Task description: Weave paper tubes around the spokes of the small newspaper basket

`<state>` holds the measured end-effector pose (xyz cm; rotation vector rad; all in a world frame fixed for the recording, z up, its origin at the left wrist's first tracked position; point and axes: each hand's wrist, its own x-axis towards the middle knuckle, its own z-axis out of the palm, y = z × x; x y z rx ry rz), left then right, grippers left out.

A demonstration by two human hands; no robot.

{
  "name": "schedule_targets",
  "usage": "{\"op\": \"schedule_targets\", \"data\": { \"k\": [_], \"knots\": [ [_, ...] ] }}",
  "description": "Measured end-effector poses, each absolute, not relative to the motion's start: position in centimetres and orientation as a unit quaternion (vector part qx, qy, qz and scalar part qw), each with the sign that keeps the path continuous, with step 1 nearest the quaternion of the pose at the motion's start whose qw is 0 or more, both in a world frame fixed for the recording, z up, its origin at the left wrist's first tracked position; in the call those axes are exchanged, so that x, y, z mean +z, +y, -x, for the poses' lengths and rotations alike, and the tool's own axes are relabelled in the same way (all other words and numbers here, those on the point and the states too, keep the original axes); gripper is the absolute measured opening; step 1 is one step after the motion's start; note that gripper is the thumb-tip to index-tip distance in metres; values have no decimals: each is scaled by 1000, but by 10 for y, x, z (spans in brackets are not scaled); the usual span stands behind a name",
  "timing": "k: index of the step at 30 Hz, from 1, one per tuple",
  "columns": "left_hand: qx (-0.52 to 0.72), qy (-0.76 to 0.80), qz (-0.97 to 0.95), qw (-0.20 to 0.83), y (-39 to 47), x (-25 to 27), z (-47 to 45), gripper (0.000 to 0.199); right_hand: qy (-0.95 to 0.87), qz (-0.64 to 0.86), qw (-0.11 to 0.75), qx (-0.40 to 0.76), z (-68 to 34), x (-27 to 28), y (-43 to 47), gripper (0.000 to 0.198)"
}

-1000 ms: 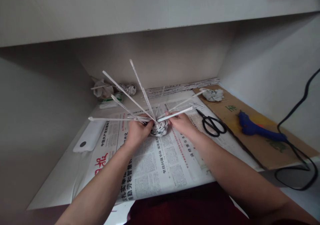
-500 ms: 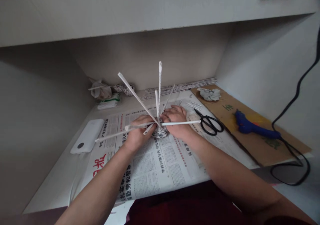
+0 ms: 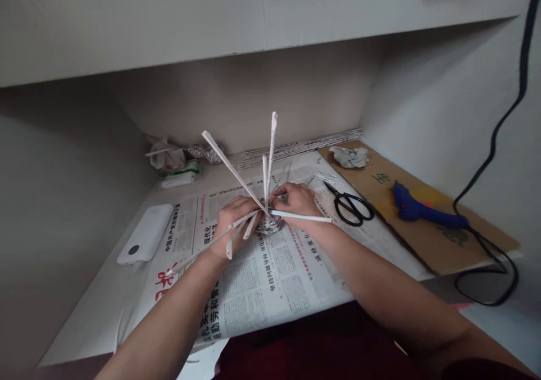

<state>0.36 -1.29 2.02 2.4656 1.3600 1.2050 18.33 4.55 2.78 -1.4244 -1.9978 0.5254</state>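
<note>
Between my hands stands a small round weave of rolled newspaper tubes (image 3: 269, 225), its speckled wall showing at the front. White paper tubes fan out from it; one tall tube (image 3: 273, 143) points up and another tube (image 3: 230, 168) leans to the left. My left hand (image 3: 234, 222) is closed around the weave's left side, with several tube ends crossing over it. On the far right side, my right hand (image 3: 298, 199) has its fingers curled against the weave, under a tube (image 3: 302, 217) that sticks out to the right. Both hands' fingertips are partly hidden.
Newspaper (image 3: 270, 290) covers the table. Black scissors (image 3: 353, 208) lie right of my right hand. Farther right, a blue glue gun (image 3: 426, 208) with a black cord and crumpled paper (image 3: 350, 157) rest on cardboard (image 3: 406, 244). A white power bank (image 3: 146, 234) lies left; paper tubes (image 3: 304, 145) line the back.
My right hand's fingers have drawn in and curled at the weave. The tubes over my left hand and the right-pointing tube have tipped lower. The view has shifted slightly.
</note>
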Motion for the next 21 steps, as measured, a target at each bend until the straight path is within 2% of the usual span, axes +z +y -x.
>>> {"op": "schedule_targets", "data": {
  "k": [2, 4, 7, 9, 14, 18, 21],
  "knots": [
    [395, 438, -806, 40, -13, 21, -4, 14, -764, 538, 295, 199, -182, 21, 51, 29],
    [394, 435, -809, 42, -14, 22, -5, 15, -755, 526, 303, 246, -180, 13, 57, 26],
    [393, 438, -807, 44, -15, 24, -6, 15, -702, 510, 354, 349, -175, 5, 62, 22],
    [395, 445, -803, 36, -14, 24, -7, 13, -677, 496, 391, 378, -174, 6, 60, 19],
    [406, 469, -784, -2, -11, 21, -7, 9, -719, 412, 483, 282, -176, 23, 41, 7],
    [407, 489, -771, -27, -9, 16, -6, 8, -751, 368, 470, 282, -177, 31, 29, 9],
    [406, 517, -753, -30, -8, 14, -5, 7, -777, 359, 459, 235, -178, 30, 28, 7]
  ]
}}
